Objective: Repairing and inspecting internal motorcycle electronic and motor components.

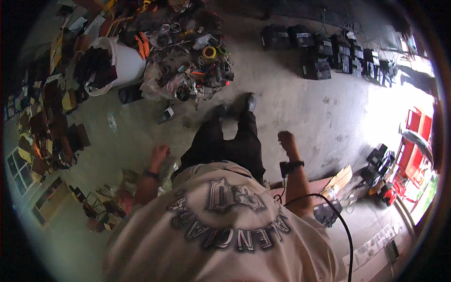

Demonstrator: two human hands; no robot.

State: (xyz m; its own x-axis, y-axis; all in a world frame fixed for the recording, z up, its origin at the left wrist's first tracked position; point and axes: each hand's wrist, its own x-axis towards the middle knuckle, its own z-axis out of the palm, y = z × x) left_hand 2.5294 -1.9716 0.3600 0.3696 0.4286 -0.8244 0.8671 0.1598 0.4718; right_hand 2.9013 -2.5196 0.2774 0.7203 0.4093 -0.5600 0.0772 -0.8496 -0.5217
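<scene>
Both my arms hang at my sides, apart from anything on the floor. My left hand (pixel 160 152), a little blurred, has its fingers curled in, and nothing shows in it. Over the bare concrete to the right, my right hand (pixel 285 139) is curled into a loose fist, also with nothing visible in it. A dark band with a small box (pixel 290 167) sits on my right wrist. From near it a black cable (pixel 345 218) loops away past my right arm. Ahead of my shoes lies a small black-and-white box (pixel 166 114).
A heap of cables, tools and plastic bags (pixel 188 70) covers the floor ahead. A white barrel (pixel 127 61) lies left of it. Black batteries or cases (pixel 314 44) stand in rows at the far right. Cluttered parts (pixel 47 122) line the left. Red metalwork (pixel 416 141) stands at the bright right side.
</scene>
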